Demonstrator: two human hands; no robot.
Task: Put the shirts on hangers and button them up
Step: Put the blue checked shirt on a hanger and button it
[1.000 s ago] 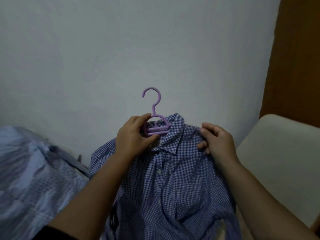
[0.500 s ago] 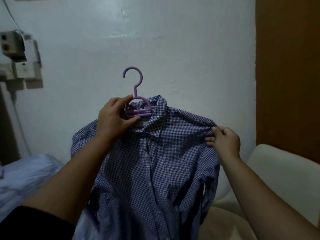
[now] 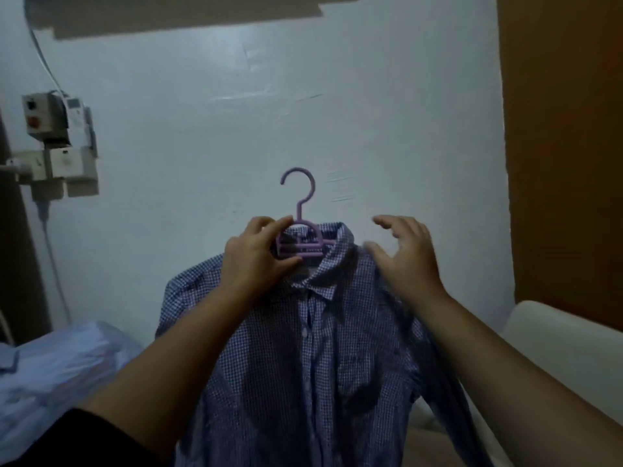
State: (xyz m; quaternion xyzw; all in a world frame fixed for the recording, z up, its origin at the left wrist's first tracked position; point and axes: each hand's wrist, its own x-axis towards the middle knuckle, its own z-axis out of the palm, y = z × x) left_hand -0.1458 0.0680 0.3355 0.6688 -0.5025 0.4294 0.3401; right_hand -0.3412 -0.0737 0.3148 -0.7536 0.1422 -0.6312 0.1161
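Wall: pale blue-white wall fills the background, scuffed above the hanger.
Switch boxes: grey switch boxes are mounted on the wall, far left of the hanger and higher than it, with a cable running up from them.
Door panel: a brown door panel stands right of the hanger, along the frame edge.
Bedding: light blue bedding lies below and left of the hanger.
Cushion: a cream cushion sits below and right of the hanger.
Hanger: purple plastic hanger, hook up, held in front of the wall.
Shirt: blue checked shirt hangs from the hanger, collar around its neck, front placket closed as far as can be seen.
Left hand: left hand grips the hanger's left side at the collar, thumb beneath, fingers curled over the top.
Right hand: right hand is released, fingers spread, hovering just right of the hanger over the shirt's shoulder; contact with cloth cannot be told.
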